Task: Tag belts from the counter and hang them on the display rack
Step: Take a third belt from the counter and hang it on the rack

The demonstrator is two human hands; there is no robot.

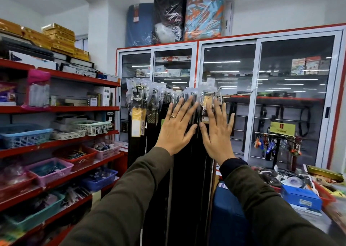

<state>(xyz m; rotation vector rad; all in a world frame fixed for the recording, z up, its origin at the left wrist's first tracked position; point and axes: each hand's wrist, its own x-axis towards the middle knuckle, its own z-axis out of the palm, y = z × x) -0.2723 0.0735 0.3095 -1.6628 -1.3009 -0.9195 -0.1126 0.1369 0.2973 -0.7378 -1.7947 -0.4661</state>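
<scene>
Shop corner, glass cabinet [232, 96] behind: left hand [176, 127] and right hand [218, 133], both flat with fingers spread, holding nothing, press hung belts [179, 170] at centre, likely squaring them.

Belts [179, 170] hung in a tight row off the rack [222, 95], buckles up top in clear plastic, straps dangling straight down. Red shelves [61, 142] on the left held plastic baskets [24, 134], boxes stacked on the top one.
</scene>
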